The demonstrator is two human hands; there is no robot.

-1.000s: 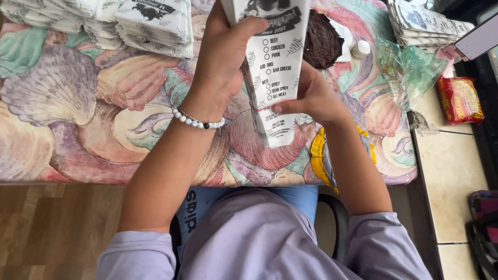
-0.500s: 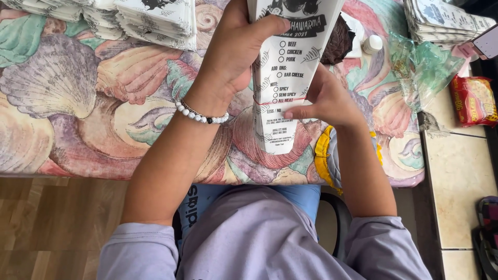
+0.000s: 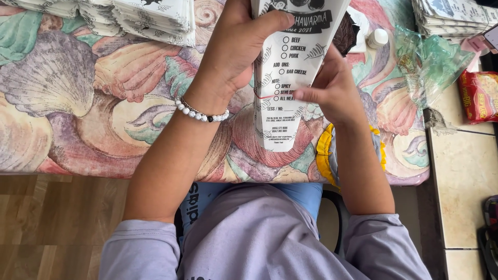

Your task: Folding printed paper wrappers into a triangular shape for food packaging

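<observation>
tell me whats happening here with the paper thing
A person seated at a table with a shell-patterned cloth holds a white printed paper cone sleeve upright in front of them. The left hand grips its upper part from the left side, and the right hand pinches its right edge. Stacks of similar printed sleeves lie at the far side of the table, with crumpled green plastic off to the right.
</observation>
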